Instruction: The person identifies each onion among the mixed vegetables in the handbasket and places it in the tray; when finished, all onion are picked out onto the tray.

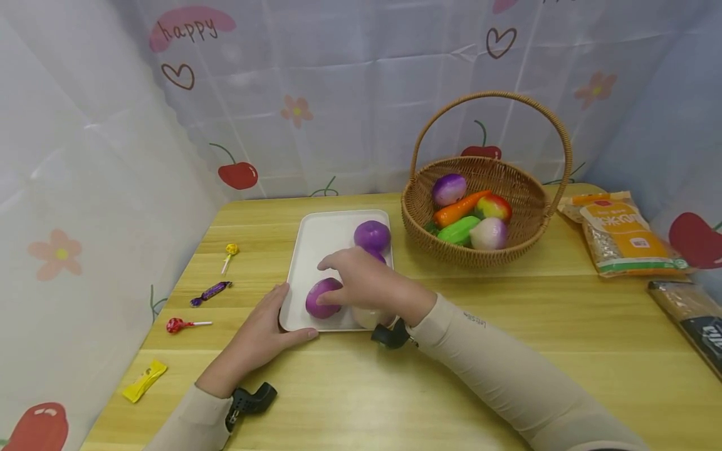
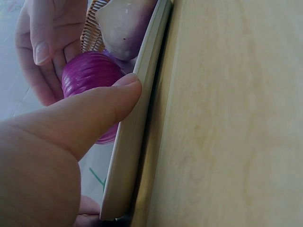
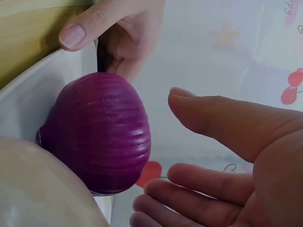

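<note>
Onion (image 3: 102, 135) under R hand (image 1: 363, 279), prob. just apart.

Wood-grain table (image 1: 338, 388), pale yellow, plank pattern. Creased whitish backdrop sheet (image 1: 361, 138) behind table; prints: cherries (image 1: 238, 176), flowers (image 1: 296, 111), hearts (image 1: 501, 43), "happy" lettering (image 1: 188, 29). Left of table: similar printed sheet (image 1: 84, 188), brighter. Right of table: bluish, dimmer sheet (image 1: 665, 125). Light soft, slight glare on left sheet's folds.

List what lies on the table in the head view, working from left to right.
Yellow wrapped candy → red lollipop → purple wrapped candy → yellow lollipop → white tray → wicker basket → orange packet → black-labelled packet.
</note>
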The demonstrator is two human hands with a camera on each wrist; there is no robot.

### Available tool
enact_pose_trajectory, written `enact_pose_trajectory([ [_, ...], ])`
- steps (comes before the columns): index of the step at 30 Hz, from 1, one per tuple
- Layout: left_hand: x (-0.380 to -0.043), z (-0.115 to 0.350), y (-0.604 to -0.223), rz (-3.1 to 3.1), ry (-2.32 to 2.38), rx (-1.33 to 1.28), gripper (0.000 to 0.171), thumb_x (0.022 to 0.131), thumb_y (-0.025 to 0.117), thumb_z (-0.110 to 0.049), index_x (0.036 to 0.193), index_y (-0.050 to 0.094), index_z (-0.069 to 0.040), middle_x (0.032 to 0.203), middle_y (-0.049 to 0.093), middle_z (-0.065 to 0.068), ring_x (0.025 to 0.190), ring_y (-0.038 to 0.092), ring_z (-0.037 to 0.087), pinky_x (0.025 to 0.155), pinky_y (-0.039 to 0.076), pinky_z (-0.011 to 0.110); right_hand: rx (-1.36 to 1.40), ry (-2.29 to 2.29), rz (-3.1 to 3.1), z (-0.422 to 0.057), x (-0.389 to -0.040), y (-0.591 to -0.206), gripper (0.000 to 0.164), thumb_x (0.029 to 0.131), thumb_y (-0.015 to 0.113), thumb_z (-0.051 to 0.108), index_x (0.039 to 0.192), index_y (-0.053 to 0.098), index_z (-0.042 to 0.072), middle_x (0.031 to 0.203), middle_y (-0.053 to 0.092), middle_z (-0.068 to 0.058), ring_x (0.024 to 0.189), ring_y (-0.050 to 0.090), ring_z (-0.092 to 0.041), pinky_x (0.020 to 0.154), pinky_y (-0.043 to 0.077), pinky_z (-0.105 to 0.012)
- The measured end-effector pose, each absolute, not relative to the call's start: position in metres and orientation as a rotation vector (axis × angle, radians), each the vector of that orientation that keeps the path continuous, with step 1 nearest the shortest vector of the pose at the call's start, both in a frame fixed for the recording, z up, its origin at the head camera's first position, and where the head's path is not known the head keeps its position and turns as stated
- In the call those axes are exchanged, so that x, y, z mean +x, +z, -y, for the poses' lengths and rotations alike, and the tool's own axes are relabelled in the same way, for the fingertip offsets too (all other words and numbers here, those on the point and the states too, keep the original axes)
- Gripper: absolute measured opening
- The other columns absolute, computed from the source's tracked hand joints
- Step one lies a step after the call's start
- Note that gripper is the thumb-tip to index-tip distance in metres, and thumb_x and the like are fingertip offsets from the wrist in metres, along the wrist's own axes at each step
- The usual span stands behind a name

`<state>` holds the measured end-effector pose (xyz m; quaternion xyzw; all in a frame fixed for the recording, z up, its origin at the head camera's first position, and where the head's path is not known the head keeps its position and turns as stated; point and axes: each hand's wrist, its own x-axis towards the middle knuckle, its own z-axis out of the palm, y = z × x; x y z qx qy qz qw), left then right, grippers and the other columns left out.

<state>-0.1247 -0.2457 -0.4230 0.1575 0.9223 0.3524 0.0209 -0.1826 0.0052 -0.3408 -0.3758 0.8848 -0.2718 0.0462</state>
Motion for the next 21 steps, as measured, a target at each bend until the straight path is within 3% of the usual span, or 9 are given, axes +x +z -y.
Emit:
enact_pose_trajectory([
  [3,-0.125,0.246,-0.423,-2.861,1.090,0.489,0.113,0.083,0.087,-0.058,0.166,0.029,-0.006,0.164,0.037,0.015,0.147,0.036,0.032,0.118,0.032,0.058,-1.163,-0.859,-2.724,-0.009,-0.186,-0.339,0.053,0.093,0.084,0.032,0.133,0.070,0.000,0.131,0.071,-0.009,0.126,0.063,-0.021,0.109,0.047,-0.034],
  [7,-0.126,0.246,-0.424,-2.862,1.083,0.487,0.114,0.083,0.086,-0.059,0.166,0.029,-0.006,0.165,0.036,0.015,0.149,0.034,0.033,0.118,0.032,0.059,-1.181,-0.920,-2.772,-0.016,-0.192,-0.335,0.049,0.096,0.081,0.033,0.131,0.071,0.000,0.127,0.073,-0.009,0.113,0.069,-0.020,0.103,0.052,-0.035],
  [13,-0.127,0.246,-0.425,-2.866,1.077,0.483,0.113,0.083,0.087,-0.058,0.165,0.030,-0.006,0.164,0.037,0.015,0.148,0.036,0.034,0.118,0.032,0.058,-1.101,-1.028,-2.819,-0.033,-0.201,-0.323,0.045,0.097,0.080,0.032,0.129,0.072,0.001,0.115,0.075,-0.010,0.101,0.069,-0.027,0.095,0.055,-0.037],
  [21,-0.126,0.245,-0.425,-2.862,1.060,0.445,0.117,0.083,0.085,-0.061,0.166,0.027,-0.004,0.166,0.033,0.018,0.152,0.029,0.037,0.120,0.027,0.059,-0.887,-1.133,-2.876,-0.068,-0.213,-0.309,0.049,0.099,0.077,0.037,0.133,0.071,0.002,0.124,0.073,-0.011,0.113,0.069,-0.029,0.099,0.055,-0.043],
])
